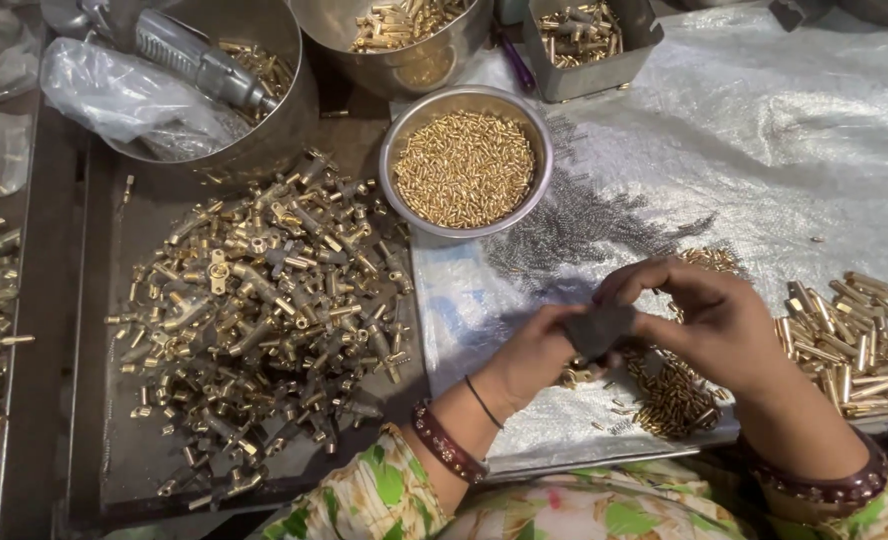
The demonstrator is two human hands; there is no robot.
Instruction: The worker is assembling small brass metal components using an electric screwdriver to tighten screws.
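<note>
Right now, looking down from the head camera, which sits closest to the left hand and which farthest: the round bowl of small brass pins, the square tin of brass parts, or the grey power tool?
From the left hand:
1. Round bowl of pins, just above it.
2. Square tin, top edge, right of centre.
3. Grey power tool, far top left.

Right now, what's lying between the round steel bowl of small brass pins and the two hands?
In the head view, a scatter of thin dark wire springs lies on the silvery plastic sheet between the bowl and the hands.

Soft, even light falls from above my bench, moderately bright. The crinkled white plastic sheet [764,130] glares palely at upper right. My hands cast a faint shadow leftward. My fingertips look slightly motion-blurred; edges and corners darken and soften.
</note>
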